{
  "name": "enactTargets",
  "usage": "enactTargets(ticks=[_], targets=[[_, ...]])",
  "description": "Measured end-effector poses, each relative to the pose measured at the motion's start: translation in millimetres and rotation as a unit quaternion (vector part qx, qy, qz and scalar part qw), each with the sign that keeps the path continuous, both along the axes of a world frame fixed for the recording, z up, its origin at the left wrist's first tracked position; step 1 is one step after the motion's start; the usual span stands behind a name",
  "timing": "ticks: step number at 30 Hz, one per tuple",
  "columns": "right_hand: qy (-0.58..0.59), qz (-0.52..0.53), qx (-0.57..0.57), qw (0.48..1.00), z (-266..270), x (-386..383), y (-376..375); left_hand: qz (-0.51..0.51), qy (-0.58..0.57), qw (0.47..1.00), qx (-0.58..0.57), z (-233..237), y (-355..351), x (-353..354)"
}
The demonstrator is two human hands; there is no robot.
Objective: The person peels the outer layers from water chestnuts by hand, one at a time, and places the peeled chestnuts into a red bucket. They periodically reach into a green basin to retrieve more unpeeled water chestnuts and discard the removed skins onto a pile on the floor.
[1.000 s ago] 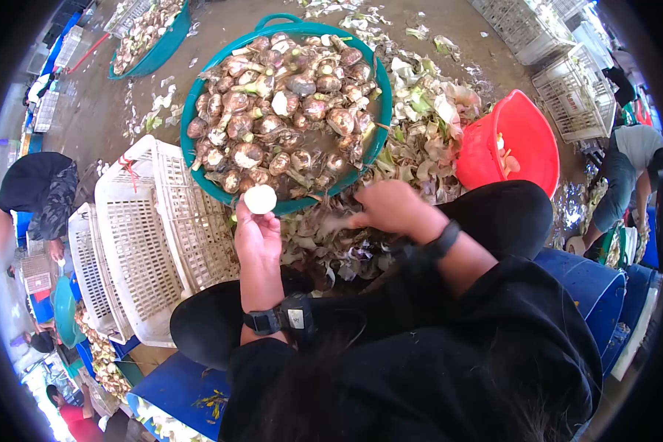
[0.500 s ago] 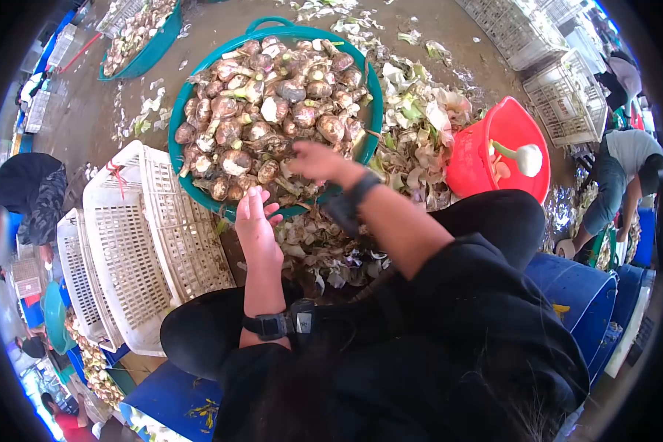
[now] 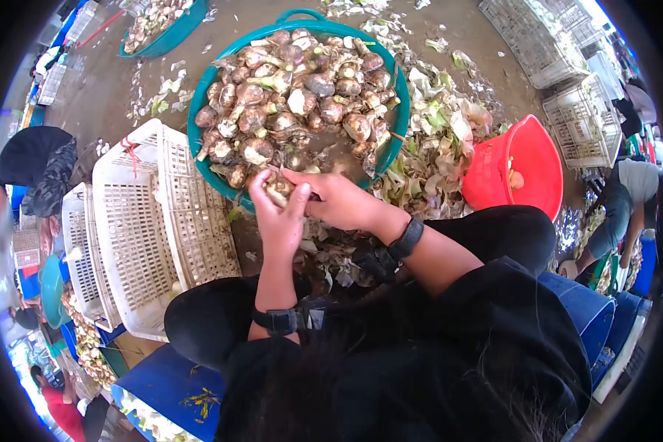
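My left hand (image 3: 278, 221) is closed around a muddy brown-and-white garlic bulb (image 3: 277, 190) at the near rim of the green basin (image 3: 199, 166). My right hand (image 3: 346, 200) meets it from the right, its fingers curled against the same bulb. Something small and dark shows by the right thumb, too hidden to name. Behind the hands, the basin holds a heap of similar dirty bulbs (image 3: 272, 96) with short cut stalks. At the basin's near right, bulbs give way to brown debris.
Pale peelings (image 3: 435, 147) cover the floor right of the basin. A red bucket (image 3: 493, 173) tilts by my right knee, with light pieces inside. White plastic crates (image 3: 132, 236) stand on the left. Blue barrels (image 3: 582, 302) flank me, and other people work at both sides.
My right hand has come back from over the heap to my left hand, and both now grip a bulb. The white bulb seen in the air at the red bucket is no longer visible.
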State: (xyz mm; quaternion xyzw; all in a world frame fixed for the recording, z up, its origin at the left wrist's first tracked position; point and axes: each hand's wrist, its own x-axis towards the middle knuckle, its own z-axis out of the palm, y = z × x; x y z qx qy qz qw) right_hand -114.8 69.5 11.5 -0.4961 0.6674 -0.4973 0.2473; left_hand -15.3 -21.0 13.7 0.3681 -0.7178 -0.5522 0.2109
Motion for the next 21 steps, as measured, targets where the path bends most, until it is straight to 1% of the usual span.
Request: enactTargets(ticks=[1,3,4,5,6,7,9,11,13,14,15,16,17,19,20,21], targets=[[0.002,0.002,-0.002,1.0,6,-1,1,0.052,0.104,0.989,0.086,1,2,-4],[0.153,0.028,0.113,0.981,13,-6,4,0.048,0.045,0.982,0.176,-13,-15,4],[0.253,0.037,0.129,0.958,7,-6,5,0.048,0.046,0.982,0.176,-18,-18,7],[0.253,0.036,0.13,0.958,7,-5,7,0.016,0.05,0.978,0.204,-15,-18,8],[0.314,0.044,0.127,0.94,9,-2,11,-0.018,0.053,0.971,0.232,-12,-17,8],[0.375,0.052,0.126,0.917,10,2,14,-0.022,0.052,0.97,0.236,-9,-16,8],[0.394,0.048,0.126,0.909,9,6,15,-0.017,-0.02,0.964,0.264,2,-13,6],[0.365,0.009,0.123,0.923,-2,8,15,-0.01,-0.029,0.96,0.279,2,-11,4],[0.361,-0.012,0.104,0.927,-13,0,13,-0.032,-0.011,0.942,0.333,-4,-11,6],[0.075,-0.048,0.15,0.985,-22,-5,12,-0.033,-0.01,0.942,0.334,-4,-9,6],[-0.218,-0.079,0.181,0.956,-34,-8,11,-0.064,0.005,0.952,0.298,-4,-7,5],[-0.402,-0.094,0.157,0.897,-53,-6,10,-0.095,0.02,0.961,0.26,-3,-6,3],[-0.402,-0.095,0.155,0.897,-43,-5,13,-0.097,0.02,0.961,0.259,-5,-7,1],[-0.438,-0.081,0.138,0.884,-12,2,24,-0.08,0.072,0.957,0.27,-12,-12,2],[-0.263,-0.048,0.04,0.963,-17,8,21,-0.059,0.062,0.936,0.343,-9,-14,3],[-0.142,-0.05,0.102,0.983,-16,8,24,-0.061,0.059,0.935,0.344,-6,-12,5]])
